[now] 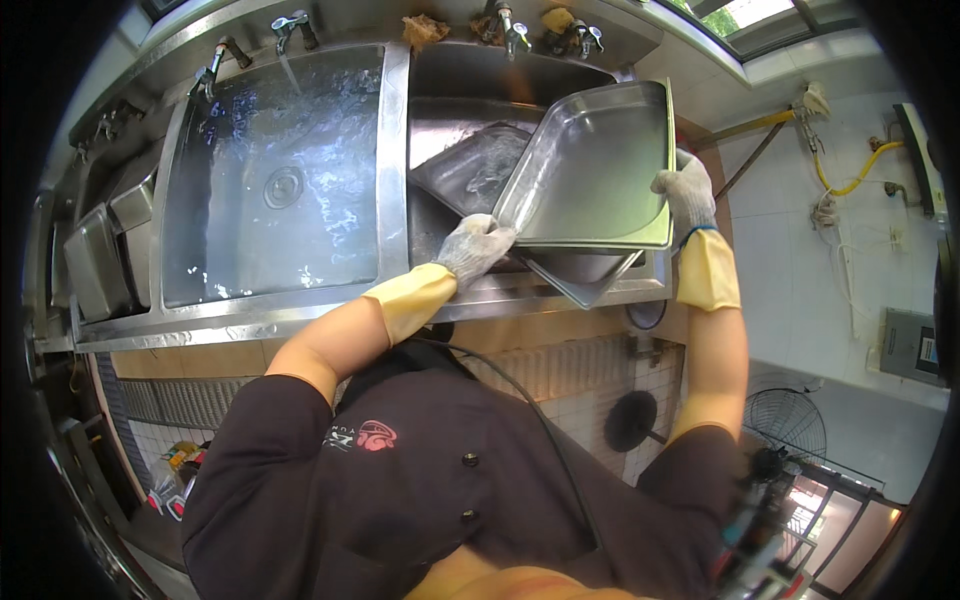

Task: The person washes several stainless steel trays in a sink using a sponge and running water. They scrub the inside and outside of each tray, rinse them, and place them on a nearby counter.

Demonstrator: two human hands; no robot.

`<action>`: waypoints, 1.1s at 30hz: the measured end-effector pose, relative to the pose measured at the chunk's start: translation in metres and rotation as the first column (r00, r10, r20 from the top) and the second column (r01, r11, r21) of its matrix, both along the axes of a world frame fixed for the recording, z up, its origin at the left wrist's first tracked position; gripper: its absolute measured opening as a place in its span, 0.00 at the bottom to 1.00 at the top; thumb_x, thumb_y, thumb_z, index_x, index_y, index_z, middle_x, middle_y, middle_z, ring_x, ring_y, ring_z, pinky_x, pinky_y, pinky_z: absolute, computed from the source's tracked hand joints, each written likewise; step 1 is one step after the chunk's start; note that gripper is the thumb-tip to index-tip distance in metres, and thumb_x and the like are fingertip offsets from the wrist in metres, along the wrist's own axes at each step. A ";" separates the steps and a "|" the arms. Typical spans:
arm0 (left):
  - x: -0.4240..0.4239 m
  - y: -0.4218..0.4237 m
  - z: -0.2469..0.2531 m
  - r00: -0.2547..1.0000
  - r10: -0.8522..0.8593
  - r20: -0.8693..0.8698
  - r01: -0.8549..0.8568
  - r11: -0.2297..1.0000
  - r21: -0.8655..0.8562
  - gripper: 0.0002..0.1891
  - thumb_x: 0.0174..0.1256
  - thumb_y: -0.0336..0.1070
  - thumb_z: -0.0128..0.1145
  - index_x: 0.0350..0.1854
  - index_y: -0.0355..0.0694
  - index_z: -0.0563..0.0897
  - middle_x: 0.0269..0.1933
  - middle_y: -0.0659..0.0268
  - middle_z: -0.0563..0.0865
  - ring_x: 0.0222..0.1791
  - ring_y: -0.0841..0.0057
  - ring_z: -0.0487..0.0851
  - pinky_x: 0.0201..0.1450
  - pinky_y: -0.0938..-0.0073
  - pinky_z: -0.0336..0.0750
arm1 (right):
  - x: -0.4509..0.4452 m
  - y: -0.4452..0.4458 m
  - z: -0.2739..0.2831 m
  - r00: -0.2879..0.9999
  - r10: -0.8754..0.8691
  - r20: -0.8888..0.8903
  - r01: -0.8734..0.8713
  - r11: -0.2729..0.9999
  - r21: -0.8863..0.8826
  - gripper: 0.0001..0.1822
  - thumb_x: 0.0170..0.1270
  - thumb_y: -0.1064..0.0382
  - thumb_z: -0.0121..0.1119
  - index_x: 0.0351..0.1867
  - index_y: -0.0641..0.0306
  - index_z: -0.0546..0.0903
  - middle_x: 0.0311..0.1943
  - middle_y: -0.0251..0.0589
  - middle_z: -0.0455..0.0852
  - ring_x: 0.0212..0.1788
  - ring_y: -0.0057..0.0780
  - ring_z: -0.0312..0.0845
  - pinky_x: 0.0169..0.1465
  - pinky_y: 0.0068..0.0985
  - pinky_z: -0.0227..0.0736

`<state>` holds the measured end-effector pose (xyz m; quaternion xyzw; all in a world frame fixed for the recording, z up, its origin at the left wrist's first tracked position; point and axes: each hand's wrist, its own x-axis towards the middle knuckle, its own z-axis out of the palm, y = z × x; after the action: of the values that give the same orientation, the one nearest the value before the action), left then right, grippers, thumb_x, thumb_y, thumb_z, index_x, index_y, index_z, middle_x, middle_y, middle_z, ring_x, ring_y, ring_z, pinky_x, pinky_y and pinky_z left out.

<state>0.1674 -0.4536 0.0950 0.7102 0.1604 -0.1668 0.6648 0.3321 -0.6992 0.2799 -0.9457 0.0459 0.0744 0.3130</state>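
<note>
A rectangular stainless steel pan point(592, 165) is held tilted over the right sink basin. My left hand point(474, 246), in a pale knit glove over a yellow rubber glove, grips its lower left corner. On the right rim, my right hand point(688, 191), gloved the same way, clasps the edge with the thumb on top. Beneath, a second steel pan point(589, 281) pokes out past the front of the sink; most of it is hidden. Another steel pan point(487, 161) holding some water lies slanted in the right basin point(435, 120).
Water runs from a faucet point(289, 34) into the filled middle basin point(262, 240). Steel containers point(101, 255) stand in the left basin. Scouring pads point(424, 31) and a sponge point(557, 20) lie on the back ledge by more taps point(512, 34). A wire-guarded fan point(784, 424) is at right.
</note>
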 end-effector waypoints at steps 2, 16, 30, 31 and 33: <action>-0.006 -0.008 0.012 0.991 0.119 0.055 -0.128 0.962 0.239 0.25 0.67 0.53 0.65 0.39 0.28 0.86 0.40 0.45 0.90 0.41 0.61 0.89 0.46 0.63 0.81 | 0.022 -0.015 0.002 0.996 0.081 0.041 -0.083 0.995 0.047 0.27 0.45 0.72 0.67 0.52 0.73 0.85 0.42 0.48 0.91 0.45 0.39 0.88 0.54 0.31 0.79; -0.005 -0.084 0.034 0.690 -0.704 0.170 0.724 0.671 -0.161 0.44 0.68 0.54 0.68 0.71 0.22 0.64 0.60 0.37 0.83 0.47 0.58 0.92 0.41 0.51 0.92 | 0.007 0.058 0.133 0.868 0.457 -0.196 -0.485 0.691 -0.536 0.43 0.41 0.72 0.63 0.70 0.63 0.80 0.50 0.49 0.91 0.47 0.36 0.88 0.55 0.28 0.81; -0.167 -0.004 0.146 0.904 -0.400 0.151 0.408 0.700 -0.586 0.48 0.67 0.30 0.63 0.82 0.36 0.45 0.47 0.53 0.84 0.21 0.81 0.81 0.17 0.84 0.77 | -0.189 0.149 0.271 0.883 0.433 -0.182 -0.404 0.502 -0.765 0.31 0.45 0.72 0.59 0.58 0.72 0.86 0.47 0.54 0.90 0.46 0.43 0.88 0.55 0.30 0.82; -0.176 0.022 0.154 0.904 -0.354 0.239 0.427 0.732 -0.531 0.50 0.66 0.28 0.63 0.84 0.36 0.42 0.49 0.50 0.85 0.22 0.80 0.82 0.17 0.84 0.77 | -0.217 0.138 0.283 0.928 0.357 -0.108 -0.326 0.635 -0.700 0.31 0.45 0.73 0.58 0.58 0.74 0.86 0.48 0.53 0.90 0.47 0.42 0.88 0.56 0.29 0.81; -0.183 0.090 0.173 0.883 -0.375 0.282 0.469 0.739 -0.484 0.54 0.64 0.25 0.62 0.86 0.35 0.38 0.58 0.46 0.84 0.35 0.76 0.88 0.29 0.79 0.85 | -0.250 0.103 0.295 0.968 0.250 -0.010 -0.223 0.847 -0.483 0.32 0.48 0.74 0.56 0.61 0.77 0.83 0.50 0.55 0.88 0.47 0.39 0.88 0.57 0.28 0.83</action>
<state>-0.0157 -0.3635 0.2681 0.5233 -0.1146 -0.2918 0.7924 0.0818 -0.5958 0.5750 -0.9937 -0.0623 0.0733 0.0582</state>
